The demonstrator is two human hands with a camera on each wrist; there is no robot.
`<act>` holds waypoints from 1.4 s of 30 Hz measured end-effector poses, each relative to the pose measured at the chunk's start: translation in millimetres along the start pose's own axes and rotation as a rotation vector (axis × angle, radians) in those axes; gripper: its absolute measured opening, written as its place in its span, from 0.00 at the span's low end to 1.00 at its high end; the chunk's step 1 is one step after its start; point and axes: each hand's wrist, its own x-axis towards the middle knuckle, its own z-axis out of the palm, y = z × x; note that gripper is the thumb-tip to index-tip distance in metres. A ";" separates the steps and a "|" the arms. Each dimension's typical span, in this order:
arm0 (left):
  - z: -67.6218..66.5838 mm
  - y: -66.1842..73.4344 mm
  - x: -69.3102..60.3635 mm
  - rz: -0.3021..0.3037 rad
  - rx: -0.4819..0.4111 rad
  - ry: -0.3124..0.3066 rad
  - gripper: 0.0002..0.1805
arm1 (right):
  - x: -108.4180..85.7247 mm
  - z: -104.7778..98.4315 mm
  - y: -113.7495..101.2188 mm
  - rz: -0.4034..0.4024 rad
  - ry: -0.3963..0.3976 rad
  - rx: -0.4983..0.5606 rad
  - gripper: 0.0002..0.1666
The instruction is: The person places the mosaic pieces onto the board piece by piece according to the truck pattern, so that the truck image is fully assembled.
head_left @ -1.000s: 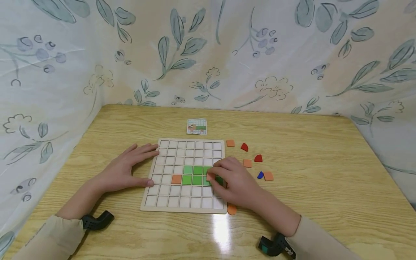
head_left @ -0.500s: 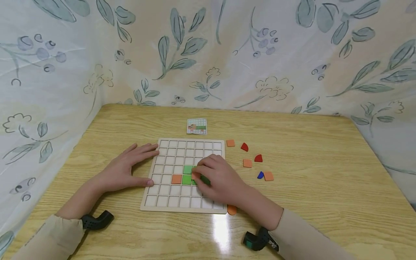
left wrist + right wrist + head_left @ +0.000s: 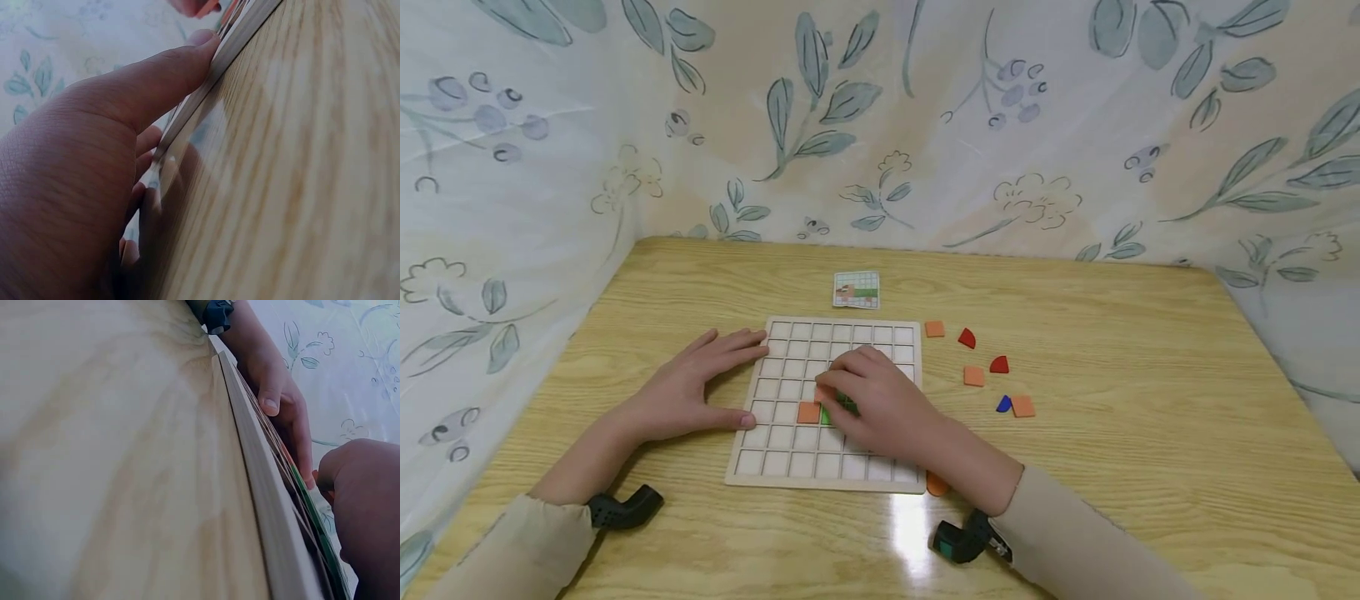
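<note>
A wooden grid board (image 3: 823, 481) lies on the table. My left hand (image 3: 679, 398) rests at its left edge, fingers straight and spread, the thumb on the rim; in the left wrist view the thumb of the left hand (image 3: 94, 125) touches the board's edge (image 3: 219, 69). Over the middle of the board, my right hand (image 3: 880, 406) pinches an orange square tile (image 3: 822, 394) between thumb and fingers. Just below and left of that tile, another orange tile (image 3: 808, 412) sits in a cell. Green tiles (image 3: 826, 416) are partly hidden under the right hand.
Right of the board lie orange squares (image 3: 973, 377), two red quarter pieces (image 3: 999, 365), a blue piece (image 3: 1003, 404) and an orange rounded piece (image 3: 937, 484) by the lower right corner. A picture card (image 3: 856, 290) lies behind the board. Patterned cloth surrounds the table.
My right hand has moved left across the board with the orange tile pinched in its fingers. The left hand has stayed at the board's left edge.
</note>
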 end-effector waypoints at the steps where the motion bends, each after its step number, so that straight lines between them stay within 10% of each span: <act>1: -0.3 -0.3 -0.3 -0.002 0.000 0.002 0.52 | 2.0 0.9 -0.5 0.004 -0.002 0.003 0.07; 23: 1.0 -0.1 -1.2 0.001 0.007 -0.005 0.52 | 14.3 9.6 1.6 0.103 -0.151 -0.010 0.13; 42: -1.2 -0.3 0.0 -0.003 -0.003 -0.016 0.52 | 13.2 8.0 4.0 0.084 -0.114 -0.003 0.13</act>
